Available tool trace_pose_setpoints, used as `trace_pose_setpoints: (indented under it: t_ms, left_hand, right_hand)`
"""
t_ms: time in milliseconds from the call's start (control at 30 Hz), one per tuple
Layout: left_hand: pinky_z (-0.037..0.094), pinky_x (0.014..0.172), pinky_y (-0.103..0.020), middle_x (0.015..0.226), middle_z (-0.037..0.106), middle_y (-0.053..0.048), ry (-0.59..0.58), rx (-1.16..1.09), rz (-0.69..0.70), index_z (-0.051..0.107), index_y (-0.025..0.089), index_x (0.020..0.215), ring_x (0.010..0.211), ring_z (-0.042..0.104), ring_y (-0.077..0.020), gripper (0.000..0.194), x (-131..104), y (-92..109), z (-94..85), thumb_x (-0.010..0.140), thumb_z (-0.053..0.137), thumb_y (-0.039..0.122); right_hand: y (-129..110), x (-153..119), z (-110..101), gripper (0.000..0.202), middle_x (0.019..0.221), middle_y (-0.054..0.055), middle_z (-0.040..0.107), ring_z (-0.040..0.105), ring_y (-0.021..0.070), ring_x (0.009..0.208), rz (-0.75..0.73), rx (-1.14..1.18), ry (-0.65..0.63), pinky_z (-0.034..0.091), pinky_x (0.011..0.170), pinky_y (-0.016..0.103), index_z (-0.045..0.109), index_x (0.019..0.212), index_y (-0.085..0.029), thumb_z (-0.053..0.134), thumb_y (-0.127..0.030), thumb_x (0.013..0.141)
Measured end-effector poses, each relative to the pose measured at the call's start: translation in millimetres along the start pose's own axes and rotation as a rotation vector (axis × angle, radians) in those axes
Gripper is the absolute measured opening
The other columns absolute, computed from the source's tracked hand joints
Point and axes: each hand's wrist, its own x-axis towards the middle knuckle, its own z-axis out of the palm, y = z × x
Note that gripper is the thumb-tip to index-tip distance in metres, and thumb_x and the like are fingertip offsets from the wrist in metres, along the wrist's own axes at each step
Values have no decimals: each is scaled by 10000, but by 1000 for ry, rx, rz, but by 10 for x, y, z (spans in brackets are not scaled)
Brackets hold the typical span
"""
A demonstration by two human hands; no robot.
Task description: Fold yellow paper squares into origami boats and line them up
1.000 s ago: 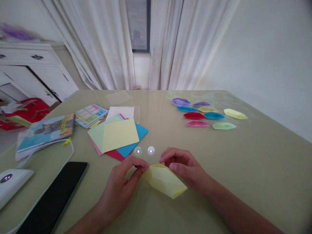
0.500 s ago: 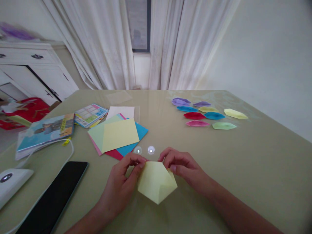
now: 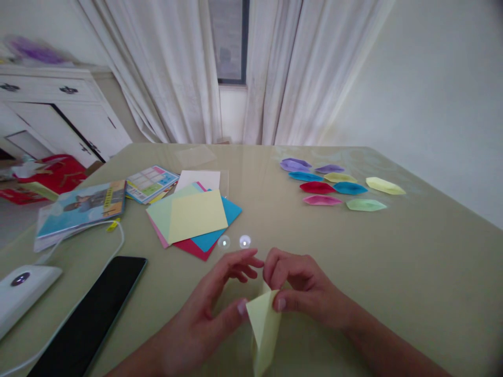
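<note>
A partly folded sheet of pale yellow paper (image 3: 265, 324) is tilted up on its edge near the front of the table. My right hand (image 3: 302, 285) pinches its upper corner between thumb and fingers. On the other side, my left hand (image 3: 214, 298) has its fingers stretched out and apart, the thumb tip at the paper's left corner. Beyond my hands lies a fanned stack of coloured paper sheets (image 3: 198, 217), a yellow one on top. Several folded paper boats (image 3: 317, 187) in purple, blue, red, pink, yellow and green lie at the back right.
A black phone (image 3: 94, 309) and a white device (image 3: 27, 293) with a cable lie at the left. Behind them are a book (image 3: 82, 207) and printed cards (image 3: 153, 183). Two bright light reflections show on the table (image 3: 393, 272). A cabinet stands beyond its left edge.
The yellow paper has turned from facing me to an edge-on, steeper pose. My left hand has loosened its pinch and spread its fingers. The view has shifted slightly left.
</note>
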Motion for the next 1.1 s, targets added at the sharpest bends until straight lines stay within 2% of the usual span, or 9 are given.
trace_pose_setpoints:
  t_ms: [100, 267, 533, 667, 800, 900, 967, 1033, 1100]
  left_hand:
    - [456, 1135, -421, 1399, 614, -58, -87, -124, -20, 539, 431, 1479, 1318, 566, -276, 500, -37, 56, 23, 1002, 677, 489]
    - [488, 1010, -359, 1187, 637, -47, -139, -214, 1, 700, 362, 1236, 1142, 626, -230, 294, -12, 129, 36, 965, 742, 469]
    - [466, 991, -330, 1247, 638, -18, -95, -324, 2, 646, 283, 956, 1161, 618, -212, 280, -9, 67, 42, 838, 899, 279]
    - [481, 906, -287, 1102, 676, -6, -47, -364, 38, 634, 285, 975, 1050, 629, -187, 349, 21, 29, 52, 799, 928, 221]
    - [475, 758, -223, 994, 659, 10, -17, -408, -70, 707, 287, 1045, 913, 625, -156, 470, 11, 48, 49, 685, 1006, 240]
    - [479, 751, -230, 994, 673, -2, -14, -377, -103, 744, 297, 1163, 922, 637, -166, 518, 11, 64, 37, 710, 994, 266]
    - [480, 806, -247, 996, 682, -6, -39, -336, -54, 762, 293, 1158, 953, 642, -168, 428, 27, 63, 24, 776, 951, 251]
    - [466, 834, -252, 975, 679, 3, -71, -325, 16, 770, 270, 1044, 941, 635, -152, 276, 45, 53, 13, 816, 919, 223]
    - [450, 809, -245, 947, 668, 17, -70, -342, 66, 731, 247, 949, 904, 619, -136, 246, 55, 37, 8, 804, 926, 205]
  right_hand:
    - [1, -4, 18, 167, 788, 1, 666, 608, 152, 759, 28, 57, -5, 477, 727, 286, 793, 818, -212, 878, -342, 879]
    - [12, -9, 23, 64, 767, -7, 675, 598, 142, 750, 30, 50, -20, 449, 719, 273, 840, 878, -226, 886, -270, 873]
    - [19, -21, 42, 31, 897, 9, 661, 616, 144, 843, 45, 84, -51, 465, 801, 280, 821, 891, -217, 849, -221, 905]
    - [4, -12, 37, 107, 1060, 42, 629, 614, 177, 994, 53, 60, 7, 463, 875, 298, 790, 865, -215, 844, -293, 914]
    - [17, -7, 24, 175, 971, 30, 615, 583, 164, 897, 60, 76, 20, 451, 824, 293, 748, 881, -208, 793, -358, 959]
    - [43, -6, 25, 196, 893, 18, 601, 556, 158, 832, 83, 71, 26, 430, 761, 284, 727, 886, -194, 775, -364, 972]
    - [53, -3, 31, 210, 859, 9, 584, 535, 153, 808, 97, 80, 33, 413, 738, 279, 705, 870, -188, 774, -358, 972]
    - [54, 2, 38, 219, 845, 0, 562, 509, 145, 787, 117, 106, 43, 395, 716, 272, 683, 866, -185, 772, -354, 973]
    - [50, 7, 42, 228, 840, -6, 541, 488, 140, 774, 135, 130, 56, 382, 698, 265, 667, 864, -184, 769, -355, 976]
